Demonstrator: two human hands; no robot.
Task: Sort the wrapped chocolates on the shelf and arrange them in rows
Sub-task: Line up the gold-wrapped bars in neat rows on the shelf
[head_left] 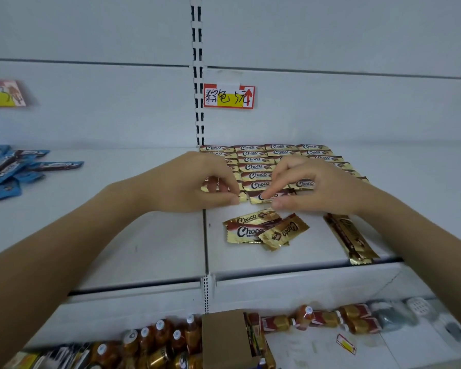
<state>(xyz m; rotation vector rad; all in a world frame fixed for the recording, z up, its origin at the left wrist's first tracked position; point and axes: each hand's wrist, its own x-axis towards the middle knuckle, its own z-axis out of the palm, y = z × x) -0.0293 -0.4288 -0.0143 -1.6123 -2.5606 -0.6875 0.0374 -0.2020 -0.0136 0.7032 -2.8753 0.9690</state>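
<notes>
On the shelf (144, 235), left hand (194, 182) and right hand (314, 185) fingertips (267, 195) pinch chocolates (258, 198).

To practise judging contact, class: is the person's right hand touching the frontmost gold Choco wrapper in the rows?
Touching. The head view shows the right hand pinching that gold Choco wrapper, index fingertip on top, thumb at its near edge.

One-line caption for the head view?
Left hand and right hand pinch gold Choco bars at the rows' front edge; loose bars lie nearer.
</notes>
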